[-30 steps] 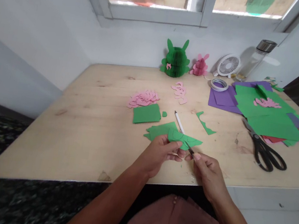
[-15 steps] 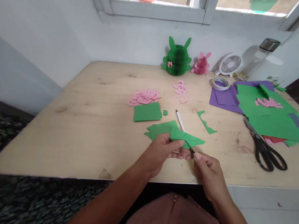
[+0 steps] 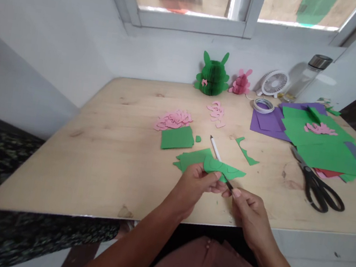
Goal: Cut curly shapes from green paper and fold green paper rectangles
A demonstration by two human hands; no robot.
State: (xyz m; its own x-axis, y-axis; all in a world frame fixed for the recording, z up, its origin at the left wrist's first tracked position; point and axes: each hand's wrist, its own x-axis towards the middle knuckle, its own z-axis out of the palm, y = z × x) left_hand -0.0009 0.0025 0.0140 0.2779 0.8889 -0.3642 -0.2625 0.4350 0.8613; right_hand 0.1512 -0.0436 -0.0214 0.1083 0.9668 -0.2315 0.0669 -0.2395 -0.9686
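Note:
My left hand (image 3: 195, 183) pinches a green paper piece (image 3: 226, 169) with curved outlines drawn on it, holding it just above the table near its front edge. In my right hand (image 3: 249, 209) is a slim dark cutting tool (image 3: 229, 185). Its tip meets the lower edge of the paper, and my fingers hide most of its handle. Behind the left hand lie green paper cutouts (image 3: 190, 158) and a stack of green cards (image 3: 177, 138). A white pencil (image 3: 215, 148) rests just beyond the held paper, with a green offcut (image 3: 246, 151) to its right.
Large black-handled scissors (image 3: 316, 183) lie at right beside green sheets (image 3: 332, 154) and purple paper (image 3: 268, 122). Pink cutouts (image 3: 175, 120) form piles farther back. Along the wall stand a green paper figure (image 3: 212, 78), a pink one (image 3: 240, 84), a fan (image 3: 274, 83) and a bottle (image 3: 308, 79).
The view has tilted slightly, so everything sits a little lower in it. Both hands keep nearly the same hold, with the dark tool still at the green paper's edge.

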